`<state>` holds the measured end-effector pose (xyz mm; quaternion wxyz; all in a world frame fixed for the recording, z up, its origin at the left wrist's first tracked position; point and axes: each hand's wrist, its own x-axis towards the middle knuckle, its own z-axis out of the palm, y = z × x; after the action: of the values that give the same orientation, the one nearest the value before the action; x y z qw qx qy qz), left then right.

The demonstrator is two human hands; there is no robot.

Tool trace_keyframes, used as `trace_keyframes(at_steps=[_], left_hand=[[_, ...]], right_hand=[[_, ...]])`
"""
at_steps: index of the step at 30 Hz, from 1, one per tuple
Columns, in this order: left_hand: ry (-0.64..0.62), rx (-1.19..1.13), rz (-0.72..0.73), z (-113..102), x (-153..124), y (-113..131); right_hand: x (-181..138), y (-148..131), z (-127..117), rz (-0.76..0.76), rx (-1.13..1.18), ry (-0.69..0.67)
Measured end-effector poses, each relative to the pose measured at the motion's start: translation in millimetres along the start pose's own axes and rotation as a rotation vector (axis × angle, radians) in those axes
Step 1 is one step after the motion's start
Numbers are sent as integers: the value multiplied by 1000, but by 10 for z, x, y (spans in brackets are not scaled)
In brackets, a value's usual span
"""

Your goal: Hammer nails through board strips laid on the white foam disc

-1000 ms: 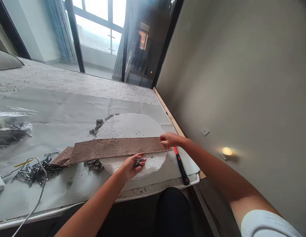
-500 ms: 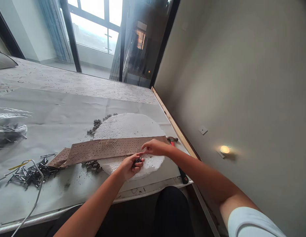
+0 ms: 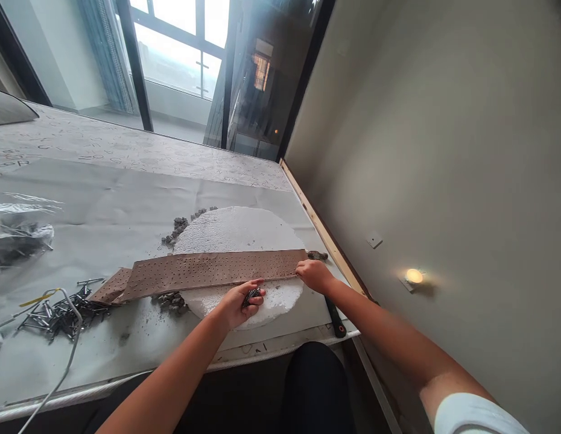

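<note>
My left hand [image 3: 241, 303] is closed around a small bunch of nails [image 3: 251, 296], just in front of a brown strip [image 3: 208, 268] dotted with rows of small holes. At the strip's right end, my right hand [image 3: 315, 274] has its fingertips pinched together against the surface. Whatever sits in that pinch is too small to make out. The strip lies across a round white foam slab [image 3: 237, 226]. A hammer lies beyond the right hand, its head [image 3: 317, 255] and black handle [image 3: 335, 316] showing, its middle hidden by my wrist.
A loose pile of nails [image 3: 58, 316] lies at the left, with a pale cable [image 3: 75, 337] over it. Behind it sits a clear plastic bag [image 3: 22, 241] with dark contents. Grey crumbs [image 3: 172, 302] edge the foam. A wooden rail [image 3: 316, 220] and wall bound the right.
My right hand has moved right, away from my left hand, to the strip's right end, and its fingers have closed into a pinch. The left hand still holds the nails.
</note>
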<state>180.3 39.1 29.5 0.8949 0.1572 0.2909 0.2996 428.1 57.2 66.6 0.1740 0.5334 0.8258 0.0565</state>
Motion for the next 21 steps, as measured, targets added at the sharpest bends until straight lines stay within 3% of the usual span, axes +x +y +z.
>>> trace_keyframes(at_steps=[7,14,21], left_hand=[[-9,-5,0,13,13,0],[-13,-6,10,-5,-10,-4],[-30,-5,11,-40,14,-10]], right_hand=[[52,34,80,-100,-96,-12],[113,-11,13,-183,-142,-59],[137,-66,-75,-128,-92,-78]])
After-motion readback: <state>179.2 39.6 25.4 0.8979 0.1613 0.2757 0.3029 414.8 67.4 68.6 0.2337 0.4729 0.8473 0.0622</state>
